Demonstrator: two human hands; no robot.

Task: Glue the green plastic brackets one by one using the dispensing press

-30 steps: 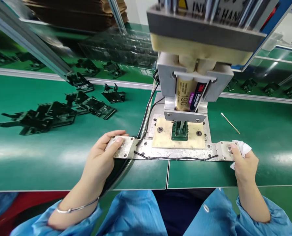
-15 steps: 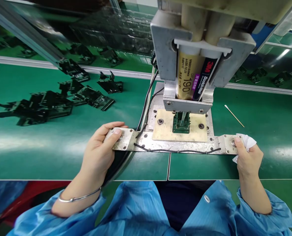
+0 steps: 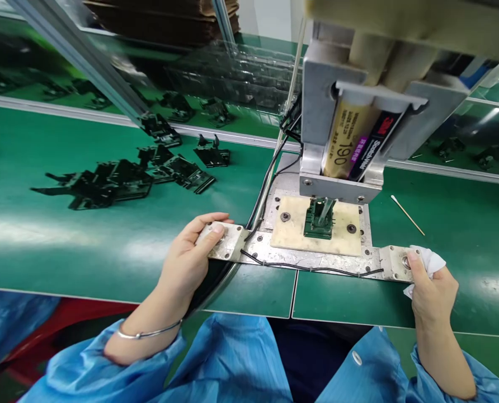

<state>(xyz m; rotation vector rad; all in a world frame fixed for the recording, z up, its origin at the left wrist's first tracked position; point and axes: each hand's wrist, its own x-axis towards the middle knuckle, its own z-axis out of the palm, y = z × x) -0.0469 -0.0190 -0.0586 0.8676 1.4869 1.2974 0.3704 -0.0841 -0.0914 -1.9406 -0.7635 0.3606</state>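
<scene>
My left hand [image 3: 189, 250] is closed around the metal button block [image 3: 235, 244] at the left end of a machine base, its thumb on the button. My right hand [image 3: 432, 291] has its thumb on the right metal button block [image 3: 397, 263] and grips a crumpled white tissue [image 3: 433, 260] against it. Between them, a dark plastic part [image 3: 318, 228] sits on a cream fixture plate [image 3: 289, 236]. A clear nozzle [image 3: 327, 211] reaches down to that part. Above hangs a twin adhesive cartridge [image 3: 354, 140] in a metal holder [image 3: 337, 187].
A pile of black plastic parts [image 3: 119, 182] lies to the left on the green table [image 3: 85, 246]. A cotton swab [image 3: 408, 215] rests on the right. Black cables [image 3: 263, 196] run beside the base. A metal frame with a clear panel [image 3: 232, 84] stands behind.
My view has shifted and tilted slightly, so the scene sits further right. Both hands keep their places on the button blocks, and the dark part stays beneath the nozzle.
</scene>
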